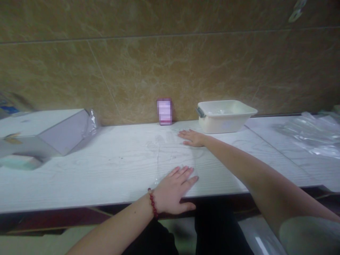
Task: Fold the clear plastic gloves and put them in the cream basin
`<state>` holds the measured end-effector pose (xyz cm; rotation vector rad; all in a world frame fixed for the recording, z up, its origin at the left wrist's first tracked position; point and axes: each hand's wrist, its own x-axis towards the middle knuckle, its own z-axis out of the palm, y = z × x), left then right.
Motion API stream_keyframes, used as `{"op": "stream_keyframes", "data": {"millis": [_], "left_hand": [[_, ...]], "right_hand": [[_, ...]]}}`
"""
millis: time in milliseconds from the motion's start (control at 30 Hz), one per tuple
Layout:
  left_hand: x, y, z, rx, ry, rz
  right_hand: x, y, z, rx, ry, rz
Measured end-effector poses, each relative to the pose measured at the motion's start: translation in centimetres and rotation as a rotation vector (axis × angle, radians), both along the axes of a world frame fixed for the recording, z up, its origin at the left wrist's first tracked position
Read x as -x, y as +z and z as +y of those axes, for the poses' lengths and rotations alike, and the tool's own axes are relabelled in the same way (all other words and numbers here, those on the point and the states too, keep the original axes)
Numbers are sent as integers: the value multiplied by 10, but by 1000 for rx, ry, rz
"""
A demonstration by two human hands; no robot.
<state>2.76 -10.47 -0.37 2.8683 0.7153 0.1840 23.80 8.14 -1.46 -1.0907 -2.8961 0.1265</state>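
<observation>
A clear plastic bag [170,156] lies flat on the white wood-grain table [119,180], its outline faint against the surface. Over its near edge, my left hand [175,189] rests palm down with the fingers stretched out; a red bead bracelet [152,203] circles that wrist. My right hand [192,138] reaches farther out and lies flat at the bag's far right side, fingers spread. Neither hand grips anything. Just behind my right hand stands a cream plastic bin [223,122] with a grey handle.
A phone [165,112] with a blurred screen leans upright against the brown tiled wall [148,71]. At the left are a white box [53,131] and a pale green packet [21,162]. Several clear plastic bags [316,134] are heaped at the right.
</observation>
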Motion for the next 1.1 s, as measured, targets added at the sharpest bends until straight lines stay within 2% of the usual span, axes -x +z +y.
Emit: {"op": "stream_keyframes", "data": {"millis": [300, 433, 533, 633, 700, 767, 900, 1100], "left_hand": [[0, 0, 1, -2, -4, 0], [0, 0, 0, -5, -6, -5], [0, 0, 0, -7, -6, -7], [0, 0, 0, -13, -5, -8], [-1, 0, 0, -18, -2, -8], [-1, 0, 0, -23, 4, -9], [-1, 0, 0, -19, 20, -10], [-1, 0, 0, -16, 3, -15]], "right_hand": [[-14, -7, 23, -16, -165, -3], [-3, 6, 25, -64, -210, 82], [21, 24, 3, -50, -104, 167], [51, 36, -35, 57, 142, 177], [67, 37, -60, 144, 337, 155], [79, 33, -79, 215, 459, 147], [90, 20, -90, 285, 519, 81], [90, 11, -72, 190, 477, 19]]}}
